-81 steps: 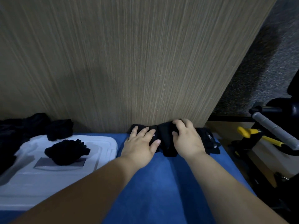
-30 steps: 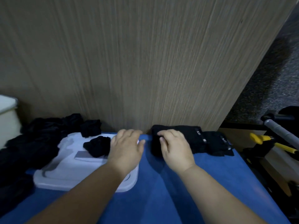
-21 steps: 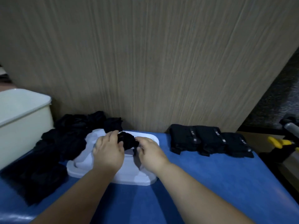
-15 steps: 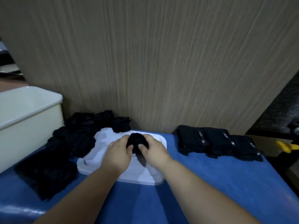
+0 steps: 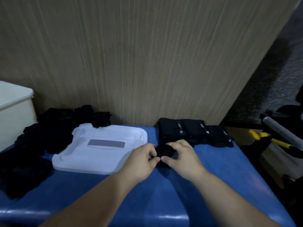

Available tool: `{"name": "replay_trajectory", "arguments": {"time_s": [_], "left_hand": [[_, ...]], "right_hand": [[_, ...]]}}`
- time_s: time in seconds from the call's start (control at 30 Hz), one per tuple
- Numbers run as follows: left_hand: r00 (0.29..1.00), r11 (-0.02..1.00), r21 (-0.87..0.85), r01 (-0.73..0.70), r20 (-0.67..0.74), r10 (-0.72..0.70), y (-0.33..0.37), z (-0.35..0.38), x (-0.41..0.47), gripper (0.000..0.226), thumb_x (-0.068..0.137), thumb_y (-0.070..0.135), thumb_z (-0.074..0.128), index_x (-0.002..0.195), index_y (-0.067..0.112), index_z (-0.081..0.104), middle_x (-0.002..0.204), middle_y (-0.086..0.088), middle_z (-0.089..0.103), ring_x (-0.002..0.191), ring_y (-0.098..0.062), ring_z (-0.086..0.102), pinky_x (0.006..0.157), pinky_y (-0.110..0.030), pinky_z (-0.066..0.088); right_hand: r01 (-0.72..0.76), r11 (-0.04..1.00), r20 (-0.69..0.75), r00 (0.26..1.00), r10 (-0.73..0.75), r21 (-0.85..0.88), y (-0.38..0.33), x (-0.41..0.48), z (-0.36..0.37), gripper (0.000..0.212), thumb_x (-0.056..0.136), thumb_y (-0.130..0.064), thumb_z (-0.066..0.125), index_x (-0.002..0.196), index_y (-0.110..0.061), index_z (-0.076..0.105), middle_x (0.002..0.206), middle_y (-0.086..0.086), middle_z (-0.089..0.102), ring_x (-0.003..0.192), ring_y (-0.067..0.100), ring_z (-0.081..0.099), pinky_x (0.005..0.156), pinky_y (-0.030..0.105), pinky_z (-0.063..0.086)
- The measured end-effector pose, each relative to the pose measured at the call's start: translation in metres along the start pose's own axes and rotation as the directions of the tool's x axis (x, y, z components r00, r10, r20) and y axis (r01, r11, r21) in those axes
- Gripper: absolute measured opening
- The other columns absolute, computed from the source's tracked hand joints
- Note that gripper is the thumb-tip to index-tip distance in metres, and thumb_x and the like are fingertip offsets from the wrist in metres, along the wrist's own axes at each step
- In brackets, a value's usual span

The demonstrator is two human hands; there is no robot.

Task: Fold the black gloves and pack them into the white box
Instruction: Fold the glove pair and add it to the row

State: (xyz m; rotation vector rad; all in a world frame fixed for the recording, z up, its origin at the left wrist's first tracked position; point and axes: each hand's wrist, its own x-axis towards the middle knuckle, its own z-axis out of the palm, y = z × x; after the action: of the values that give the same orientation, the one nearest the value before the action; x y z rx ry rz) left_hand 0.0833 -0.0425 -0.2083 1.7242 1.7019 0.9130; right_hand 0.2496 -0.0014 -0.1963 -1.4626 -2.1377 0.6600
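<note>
Left hand (image 5: 142, 158): fingers pinching black glove (image 5: 164, 152).
Right hand (image 5: 182, 158): fingers curled round same glove.
White lid (image 5: 101, 158): on table (image 5: 213, 177), just left.

I log the bunched glove (image 5: 164, 152) black, same as the loose glove pile (image 5: 45, 138). The folded gloves (image 5: 193, 133): black with small pale tabs. The surface (image 5: 164, 194) plain blue. The lid (image 5: 98, 159) white with a grey rectangle (image 5: 106, 143). The box (image 5: 14, 115) off-white. The back panel (image 5: 147, 54) beige, vertical wood-grain streaks. The tool handle (image 5: 255, 134) yellow.
</note>
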Motion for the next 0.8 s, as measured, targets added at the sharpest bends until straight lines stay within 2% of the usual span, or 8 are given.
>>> {"name": "replay_trajectory", "arguments": {"time_s": [0.07,0.13,0.2,0.27,0.37,0.47,0.63,0.8], "left_hand": [[0.996,1.000,0.002,-0.023,0.088,0.023,0.012,0.014,-0.002,0.016,0.089,0.021,0.060,0.092,0.027,0.045,0.084,0.006,0.064,0.070,-0.011,0.058,0.062,-0.016,0.042],[0.988,0.998,-0.036,-0.045,0.149,0.050,0.020,0.027,-0.001,0.030,0.089,0.016,0.060,0.109,0.029,0.041,0.090,0.010,0.062,0.075,-0.010,0.062,0.070,-0.021,0.047],[0.980,0.995,-0.071,-0.070,0.179,0.082,0.024,0.037,-0.001,0.050,0.087,0.013,0.062,0.125,0.035,0.037,0.095,0.021,0.055,0.069,0.000,0.058,0.070,-0.017,0.047],[0.976,0.991,-0.012,-0.136,0.172,0.136,0.024,0.044,0.000,0.056,0.085,0.016,0.066,0.129,0.040,0.041,0.094,0.021,0.049,0.070,0.002,0.051,0.071,-0.010,0.041],[0.972,0.976,0.063,-0.210,0.116,0.202,0.021,0.051,0.001,0.037,0.082,0.022,0.071,0.114,0.036,0.057,0.093,0.018,0.044,0.082,0.000,0.047,0.079,-0.013,0.040],[0.967,0.968,0.030,-0.251,0.051,0.249,0.017,0.057,0.000,0.022,0.080,0.022,0.073,0.091,0.031,0.057,0.096,0.019,0.047,0.087,0.000,0.047,0.079,-0.015,0.038],[0.982,0.981,0.052,-0.188,0.034,0.186,0.021,0.060,0.001,0.024,0.082,0.027,0.070,0.084,0.031,0.046,0.081,0.010,0.053,0.063,-0.002,0.044,0.058,-0.013,0.036],[0.985,0.986,-0.022,-0.167,0.037,0.167,0.031,0.068,0.004,0.022,0.084,0.022,0.068,0.083,0.029,0.047,0.071,0.009,0.051,0.059,-0.002,0.044,0.059,-0.019,0.042]], "right_hand": [[0.005,1.000,-0.017,1.000,-0.005,0.005,0.014,-0.011,-0.011,0.036,0.079,-0.027,0.075,0.113,-0.033,0.064,0.103,-0.011,0.049,0.106,0.006,0.045,0.094,0.013,0.034],[0.017,0.997,-0.028,0.999,-0.015,0.071,0.028,-0.020,-0.020,0.034,0.078,-0.017,0.075,0.101,-0.038,0.060,0.102,-0.011,0.056,0.098,0.000,0.050,0.086,0.007,0.033],[0.010,0.991,-0.037,0.999,-0.005,0.130,0.039,-0.029,-0.027,0.035,0.076,-0.010,0.075,0.087,-0.037,0.055,0.091,-0.016,0.060,0.084,-0.003,0.052,0.076,0.012,0.037],[-0.005,0.990,-0.020,1.000,0.008,0.141,0.048,-0.035,-0.031,0.035,0.076,-0.009,0.075,0.078,-0.035,0.051,0.081,-0.016,0.059,0.070,-0.002,0.050,0.066,0.015,0.037],[0.019,0.995,0.004,1.000,-0.020,0.102,0.058,-0.039,-0.034,0.035,0.076,-0.010,0.076,0.074,-0.035,0.051,0.082,-0.013,0.057,0.071,-0.003,0.050,0.065,0.012,0.038],[0.033,0.996,0.024,0.999,-0.035,0.087,0.063,-0.040,-0.038,0.036,0.074,-0.011,0.078,0.074,-0.035,0.051,0.083,-0.012,0.056,0.072,-0.005,0.050,0.065,0.011,0.039],[0.079,0.996,0.032,0.996,-0.081,0.040,0.070,-0.040,-0.038,0.033,0.072,-0.011,0.080,0.072,-0.031,0.054,0.082,-0.011,0.055,0.077,0.001,0.053,0.066,0.014,0.043],[0.113,0.994,-0.060,0.992,-0.112,0.001,0.073,-0.040,-0.043,0.038,0.074,-0.017,0.080,0.068,-0.036,0.048,0.075,-0.013,0.053,0.075,0.000,0.052,0.061,0.012,0.039]]}}
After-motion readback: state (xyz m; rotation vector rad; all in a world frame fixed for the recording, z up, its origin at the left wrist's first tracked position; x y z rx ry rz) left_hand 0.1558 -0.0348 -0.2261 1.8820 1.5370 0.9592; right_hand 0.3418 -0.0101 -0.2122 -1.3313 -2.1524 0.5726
